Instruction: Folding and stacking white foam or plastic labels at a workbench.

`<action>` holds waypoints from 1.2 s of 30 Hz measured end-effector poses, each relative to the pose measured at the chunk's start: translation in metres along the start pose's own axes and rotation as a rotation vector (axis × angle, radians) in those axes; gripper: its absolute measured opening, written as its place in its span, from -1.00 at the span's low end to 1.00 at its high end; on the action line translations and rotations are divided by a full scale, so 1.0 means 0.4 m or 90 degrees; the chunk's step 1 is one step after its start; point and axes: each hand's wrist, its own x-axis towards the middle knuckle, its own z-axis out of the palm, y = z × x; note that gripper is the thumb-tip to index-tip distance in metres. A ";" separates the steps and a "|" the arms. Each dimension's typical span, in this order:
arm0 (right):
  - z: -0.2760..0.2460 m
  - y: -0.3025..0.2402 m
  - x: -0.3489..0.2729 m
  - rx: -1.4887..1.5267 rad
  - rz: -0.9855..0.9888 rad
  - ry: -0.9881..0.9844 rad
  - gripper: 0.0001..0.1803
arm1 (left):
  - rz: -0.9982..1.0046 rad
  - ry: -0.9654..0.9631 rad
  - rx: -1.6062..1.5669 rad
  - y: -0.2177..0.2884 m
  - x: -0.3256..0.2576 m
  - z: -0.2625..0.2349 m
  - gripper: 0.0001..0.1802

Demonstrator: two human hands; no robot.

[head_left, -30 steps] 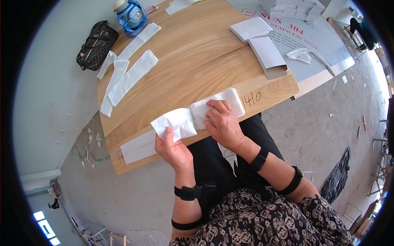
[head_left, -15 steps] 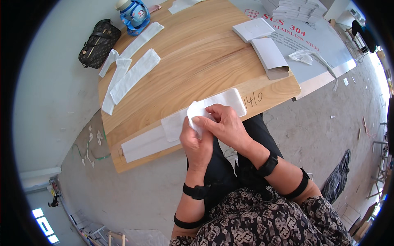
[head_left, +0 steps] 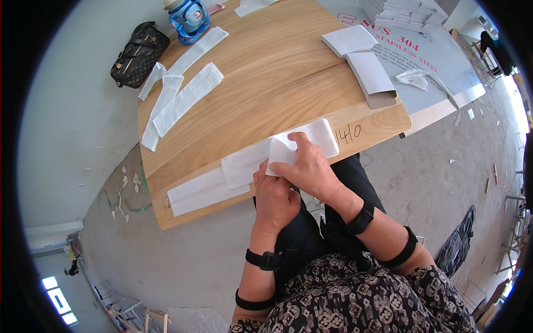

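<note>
A thin white sheet point(head_left: 281, 149), with one edge raised and bent, is between my hands at the table's near edge. My left hand point(head_left: 276, 201) has its fingers closed at the sheet's lower left corner. From the right, my right hand point(head_left: 312, 171) grips the sheet, thumb on its lower part and index finger at its upper side. Beneath lies a pile of flat white strips point(head_left: 326, 133), partly covered by my right hand. Further left, a translucent white strip point(head_left: 237, 165) overlaps another long strip point(head_left: 202, 197) along the edge.
More white strips point(head_left: 191, 94) lie at the table's point(head_left: 266, 72) left, near a dark handbag point(head_left: 139, 55) and a blue bottle point(head_left: 190, 21). Two white boxes point(head_left: 371, 75) sit at the right. Beyond are a metal sheet point(head_left: 444, 83), crumpled plastic point(head_left: 413, 79) and stacked white packs point(head_left: 402, 14).
The white sheet has shifted right and opened flatter from a crumpled fold. My left hand has turned knuckles up and moved lower on it; my right thumb and index finger have spread wider.
</note>
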 end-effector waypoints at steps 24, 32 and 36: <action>-0.234 0.173 0.024 0.467 0.207 0.036 -0.84 | -0.074 0.178 -0.008 -0.070 0.002 -0.007 -0.63; -0.253 0.204 0.030 0.457 0.221 0.053 -0.84 | 0.022 0.052 0.130 -0.015 0.023 0.013 -0.56; -0.258 0.223 0.032 0.442 0.224 0.054 -0.86 | 0.019 0.021 0.160 -0.015 0.026 0.023 -0.54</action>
